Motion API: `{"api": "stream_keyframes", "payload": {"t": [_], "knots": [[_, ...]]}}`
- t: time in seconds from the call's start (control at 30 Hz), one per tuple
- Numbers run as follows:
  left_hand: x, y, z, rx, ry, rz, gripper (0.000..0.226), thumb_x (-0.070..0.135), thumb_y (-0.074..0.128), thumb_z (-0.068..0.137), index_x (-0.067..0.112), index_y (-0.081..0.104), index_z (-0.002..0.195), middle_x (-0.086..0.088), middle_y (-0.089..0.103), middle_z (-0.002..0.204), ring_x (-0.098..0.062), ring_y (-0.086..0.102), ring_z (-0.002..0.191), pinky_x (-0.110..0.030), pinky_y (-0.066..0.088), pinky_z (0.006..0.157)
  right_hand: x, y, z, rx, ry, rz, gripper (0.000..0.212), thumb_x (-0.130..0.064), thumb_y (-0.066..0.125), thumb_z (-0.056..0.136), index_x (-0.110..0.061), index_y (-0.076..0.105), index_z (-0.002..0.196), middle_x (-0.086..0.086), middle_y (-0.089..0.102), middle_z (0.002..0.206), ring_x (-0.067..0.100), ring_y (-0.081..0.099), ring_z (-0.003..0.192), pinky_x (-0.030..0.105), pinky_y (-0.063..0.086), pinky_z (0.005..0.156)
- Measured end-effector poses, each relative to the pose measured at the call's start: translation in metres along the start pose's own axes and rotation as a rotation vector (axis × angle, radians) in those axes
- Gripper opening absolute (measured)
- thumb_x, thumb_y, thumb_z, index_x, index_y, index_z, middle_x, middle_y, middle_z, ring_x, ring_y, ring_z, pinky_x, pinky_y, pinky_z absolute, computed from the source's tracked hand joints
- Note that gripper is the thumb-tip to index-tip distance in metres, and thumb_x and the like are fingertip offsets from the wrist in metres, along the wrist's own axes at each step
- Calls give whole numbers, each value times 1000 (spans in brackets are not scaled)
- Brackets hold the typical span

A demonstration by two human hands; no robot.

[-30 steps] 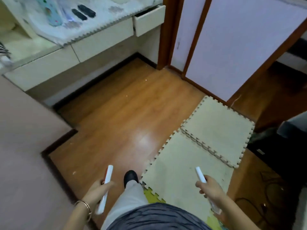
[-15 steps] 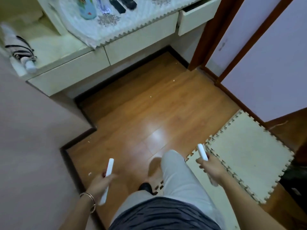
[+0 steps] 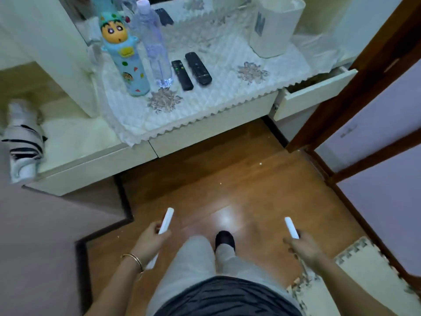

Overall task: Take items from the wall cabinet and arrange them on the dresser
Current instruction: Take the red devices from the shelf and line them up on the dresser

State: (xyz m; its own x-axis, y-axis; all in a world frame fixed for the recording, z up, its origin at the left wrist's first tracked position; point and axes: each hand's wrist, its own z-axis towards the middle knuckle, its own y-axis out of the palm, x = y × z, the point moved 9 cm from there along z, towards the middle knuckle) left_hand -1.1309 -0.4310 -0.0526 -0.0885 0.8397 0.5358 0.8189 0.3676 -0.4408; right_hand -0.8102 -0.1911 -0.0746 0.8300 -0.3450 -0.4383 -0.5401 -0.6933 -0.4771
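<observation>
Left hand (image 3: 149, 239) is closed around one white stick-like item (image 3: 165, 221), and my right hand (image 3: 304, 246) grips another (image 3: 291, 227); both are low over the floor, well short of the counter (image 3: 205, 131) ahead. I judge this the carrying step: next, lift them beside the remotes (image 3: 191, 70).

2 black remotes (image 3: 182, 74) (image 3: 198, 68), 2 bottles (image 3: 127, 58) (image 3: 153, 42), 2 white sticks (image 3: 166, 221) (image 3: 291, 227), 1 per hand, 1 white bin (image 3: 275, 26), 1 striped umbrella (image 3: 24, 142).

Dresser (image 3: 205, 131): cloth (image 3: 227, 87), bottles, remotes.
</observation>
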Motion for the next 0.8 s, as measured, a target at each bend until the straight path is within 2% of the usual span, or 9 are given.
{"api": "stream_keyframes", "payload": {"t": [0.07,0.13,0.33,0.47,0.57,0.63,0.73,0.8], "knots": [[17,-11,18,25,-38,-70,25,22,56,86,17,50,110,-2,58,79,-17,53,66,-27,42,57,-42,-11,24,4,-38,-17,11,-9,57,88,-5,49,95,11,53,69,29,50,67,36,37,59],[22,-17,35,36,-87,-59,29,27,59,82,16,52,108,-3,59,80,-20,54,68,-30,43,62,-74,-16,45,5,-62,-13,12,-9,57,88,-7,47,95,14,56,74,30,53,71,34,38,58],[46,-23,93,-6,-217,-65,20,20,57,88,10,49,103,-4,54,80,-22,51,70,-31,42,69,-149,-20,87,-11,-51,-57,13,-10,58,87,-1,52,96,14,56,70,27,51,61,30,36,51],[141,-13,129,-124,-73,-31,20,24,56,87,15,48,102,-2,54,79,-17,50,67,-26,39,59,-217,-41,108,4,-129,-53,13,-11,59,85,-1,56,94,10,56,69,24,52,62,30,38,57],[237,-10,145,-213,90,-19,21,35,61,81,29,48,96,1,56,81,-14,51,67,-23,39,59,-279,-68,122,33,-227,3,15,-15,58,87,-12,51,100,6,58,74,21,54,66,30,40,59],[292,-12,156,-207,157,-80,19,33,63,79,30,49,92,0,58,84,-15,54,70,-25,43,62,-323,-84,132,35,-316,-9,20,-20,58,88,-18,49,105,2,58,77,18,54,67,28,40,58],[356,-18,178,-141,210,-240,24,22,59,86,17,49,107,-3,54,85,-13,51,64,-22,42,56,-385,-103,152,-2,-400,17,17,-24,60,87,-21,51,101,-2,53,74,14,49,63,25,37,54],[387,-22,198,-70,216,-268,32,23,60,85,15,46,113,-1,53,85,-13,50,66,-25,42,60,-424,-108,171,-57,-462,-6,17,-21,57,88,-21,49,103,-1,51,76,14,47,62,24,35,54]]}}
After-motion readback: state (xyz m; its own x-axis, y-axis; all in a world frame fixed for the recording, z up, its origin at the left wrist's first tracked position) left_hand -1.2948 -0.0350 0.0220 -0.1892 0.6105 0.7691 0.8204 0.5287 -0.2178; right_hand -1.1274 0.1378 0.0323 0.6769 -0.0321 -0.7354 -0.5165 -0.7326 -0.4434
